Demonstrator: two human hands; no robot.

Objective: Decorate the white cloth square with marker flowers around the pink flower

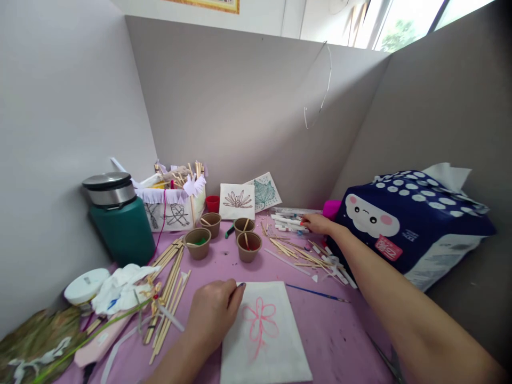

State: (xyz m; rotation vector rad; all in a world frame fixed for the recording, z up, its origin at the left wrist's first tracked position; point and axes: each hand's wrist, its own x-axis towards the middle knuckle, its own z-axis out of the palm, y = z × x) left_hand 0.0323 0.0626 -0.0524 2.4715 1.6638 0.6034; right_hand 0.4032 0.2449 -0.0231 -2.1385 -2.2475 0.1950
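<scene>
A white cloth panel (266,341) lies flat in front of me, with a pink flower drawn in outline on it. My left hand (214,314) rests at its upper left edge, fingers curled in. A small dark blue bit shows at the thumb tip; what the fingers hold, if anything, is hidden. Farther back on the right, my right hand (317,223) reaches into a pile of white markers (286,220). Its fingers are closed on a marker with a red-orange end (303,223). A thin blue paintbrush (318,292) lies right of the panel.
Several brown cups (248,250) with sticks and paint stand mid-table, near a red cup (213,203). Loose wooden sticks (170,304) lie left. A green bottle (120,229) and decorated box (174,210) stand back left. A large tissue pack (404,224) fills the right; scissors (386,357) lie front right.
</scene>
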